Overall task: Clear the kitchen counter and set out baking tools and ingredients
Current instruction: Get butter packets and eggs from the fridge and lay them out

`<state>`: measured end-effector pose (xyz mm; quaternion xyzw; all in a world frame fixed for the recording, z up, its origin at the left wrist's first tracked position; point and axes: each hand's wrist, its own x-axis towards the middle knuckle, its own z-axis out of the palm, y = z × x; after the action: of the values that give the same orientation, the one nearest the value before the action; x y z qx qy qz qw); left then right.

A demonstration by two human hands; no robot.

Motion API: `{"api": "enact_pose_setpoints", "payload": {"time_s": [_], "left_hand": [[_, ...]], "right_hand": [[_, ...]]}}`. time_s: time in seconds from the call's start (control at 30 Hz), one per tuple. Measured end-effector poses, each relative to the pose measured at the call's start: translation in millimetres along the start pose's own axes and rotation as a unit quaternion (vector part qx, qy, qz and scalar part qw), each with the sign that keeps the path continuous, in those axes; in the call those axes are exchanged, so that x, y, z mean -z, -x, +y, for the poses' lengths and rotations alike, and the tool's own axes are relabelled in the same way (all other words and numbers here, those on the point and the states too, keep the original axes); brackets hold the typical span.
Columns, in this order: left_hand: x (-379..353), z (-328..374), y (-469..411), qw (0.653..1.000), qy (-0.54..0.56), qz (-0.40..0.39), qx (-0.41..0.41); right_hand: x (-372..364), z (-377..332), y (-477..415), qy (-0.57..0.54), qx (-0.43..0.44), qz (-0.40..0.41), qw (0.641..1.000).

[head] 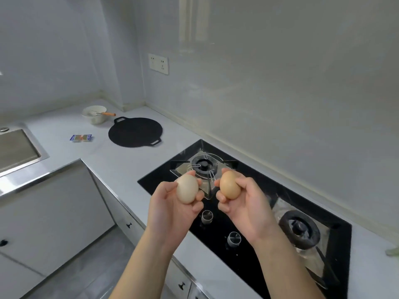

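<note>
My left hand (172, 209) curled round a pale egg (187, 189), right hand (247, 210) round a brown egg (230, 184), above the black gas hob (285, 190) in the pale counter (121, 160).

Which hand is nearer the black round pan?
Left. The left hand, holding the pale egg, sits right of the black pan; the right hand, holding the brown egg, is farther right.
</note>
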<state>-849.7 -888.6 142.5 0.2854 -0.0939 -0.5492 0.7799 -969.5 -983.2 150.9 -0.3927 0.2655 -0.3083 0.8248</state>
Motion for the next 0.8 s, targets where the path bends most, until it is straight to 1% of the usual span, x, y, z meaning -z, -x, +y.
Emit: {"api": "enact_pose_setpoints", "payload": {"time_s": [0.2, 0.37, 0.53, 0.7, 0.77, 0.8], "left_hand": [[72, 114, -35, 0.999, -0.037, 0.012, 0.007], [122, 206, -61, 0.998, -0.042, 0.038, -0.022], [165, 255, -87, 0.995, -0.056, 0.071, -0.030], [184, 284, -119, 0.993, -0.073, 0.082, -0.034], [191, 296, -138, 0.990, -0.102, 0.086, -0.034], [196, 301, -146, 0.987, -0.128, 0.091, -0.039]], "right_hand": [[-94, 52, -80, 0.009, -0.003, 0.006, 1.000], [-169, 92, -136, 0.017, -0.025, -0.013, 0.999], [-212, 119, -187, 0.052, -0.050, -0.028, 0.997], [-228, 126, -233, 0.088, -0.055, -0.050, 0.993], [-229, 128, -257, 0.117, -0.055, -0.061, 0.990], [-229, 129, -268, 0.149, -0.055, -0.068, 0.985]]}}
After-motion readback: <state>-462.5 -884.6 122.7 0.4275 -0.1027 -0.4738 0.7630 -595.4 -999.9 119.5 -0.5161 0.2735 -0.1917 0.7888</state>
